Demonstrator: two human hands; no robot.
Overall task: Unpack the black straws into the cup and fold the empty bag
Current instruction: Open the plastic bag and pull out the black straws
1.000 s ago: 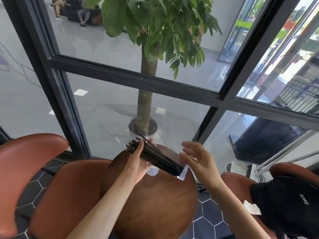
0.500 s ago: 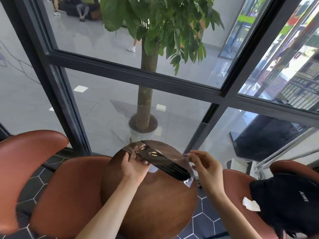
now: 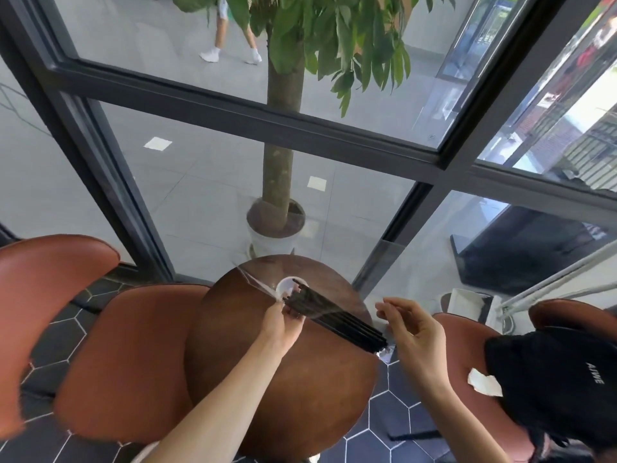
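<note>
While gripping black straws [image 3: 337, 318] w/ left hand [image 3: 279, 325] over cup [image 3: 287, 289], holding right hand [image 3: 414, 332] loosely curled, empty, just beside bag [image 3: 384, 349] end.

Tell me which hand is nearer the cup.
Left. The left hand grips the straws just beside the cup; the right hand is off at the bundle's far end, away from it.

cup [image 3: 286, 288] on table [image 3: 267, 389], straws [image 3: 337, 319] above
</note>
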